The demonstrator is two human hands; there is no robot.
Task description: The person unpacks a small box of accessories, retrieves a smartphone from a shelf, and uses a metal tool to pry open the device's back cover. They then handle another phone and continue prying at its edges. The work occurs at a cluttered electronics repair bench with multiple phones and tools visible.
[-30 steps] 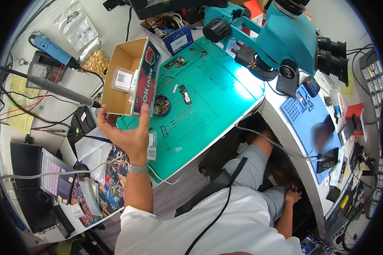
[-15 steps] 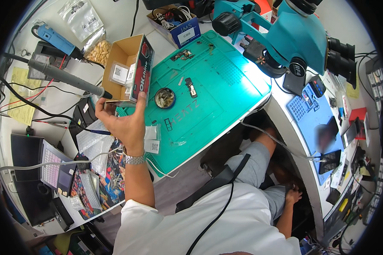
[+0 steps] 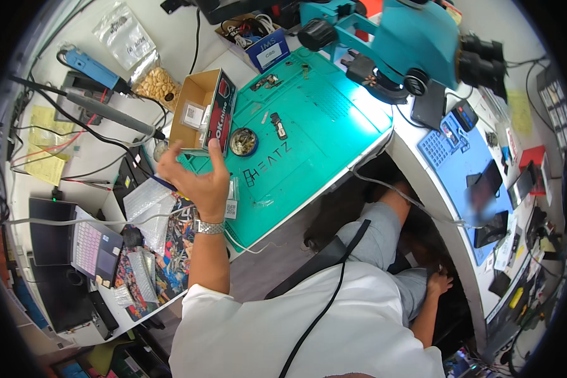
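Note:
My left hand (image 3: 198, 183), with a metal-band watch (image 3: 208, 227) at the wrist, is at the near end of an open cardboard box (image 3: 198, 88). Its thumb and fingers are spread apart; the thumb tip overlaps the box's near corner, and I cannot tell if it touches. Inside the box lie small packets with white labels (image 3: 193, 116). Right of the box, a round tin (image 3: 244, 142) of small bits sits on the green work mat (image 3: 321, 151), beside a small dark phone part (image 3: 278, 126). My right hand (image 3: 439, 282) rests by my knee, fingers extended, holding nothing.
A teal microscope (image 3: 416, 38) stands over the mat's far right. A grey cabled handpiece (image 3: 116, 115) reaches toward the box from the left, near a bag of nuts (image 3: 155, 85). A laptop (image 3: 94, 246) is at left; a blue mat (image 3: 466, 170) with phones is at right.
My left hand has opened from its grip around the box's near end and drawn back slightly. The view has turned a little. My right hand stays by the knee.

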